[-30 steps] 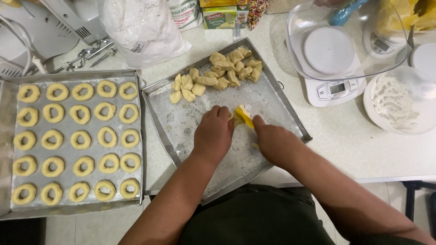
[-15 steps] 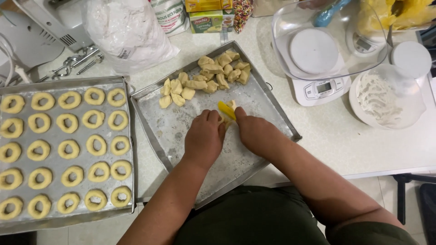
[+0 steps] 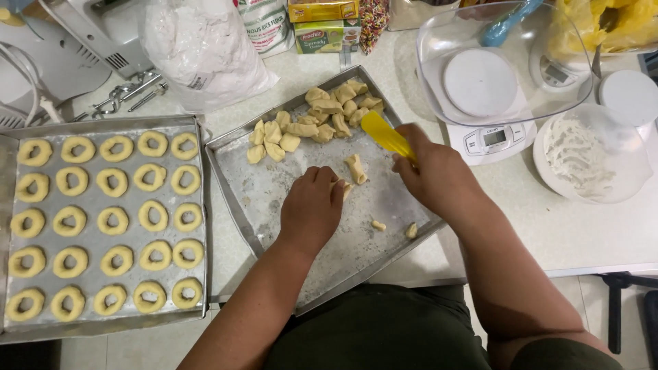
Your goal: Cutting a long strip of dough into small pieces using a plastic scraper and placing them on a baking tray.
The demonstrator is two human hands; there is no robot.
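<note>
The right hand (image 3: 439,175) has its grip closed around a yellow scraper (image 3: 386,134), blade raised over the floured tray (image 3: 240,171); the left hand (image 3: 312,209) presses curled fingers on a dough piece (image 3: 346,188) mid-tray, steadying it, cut pieces (image 3: 315,120) heaped toward the tray's far edge

Left hand (image 3: 312,209) on dough piece (image 3: 346,190), right hand (image 3: 435,171) gripping yellow scraper (image 3: 384,133), floured tray (image 3: 274,199)

Home kitchen (baking trays (image 3: 226,147), scale (image 3: 490,137), mixer (image 3: 41,41)).
</note>
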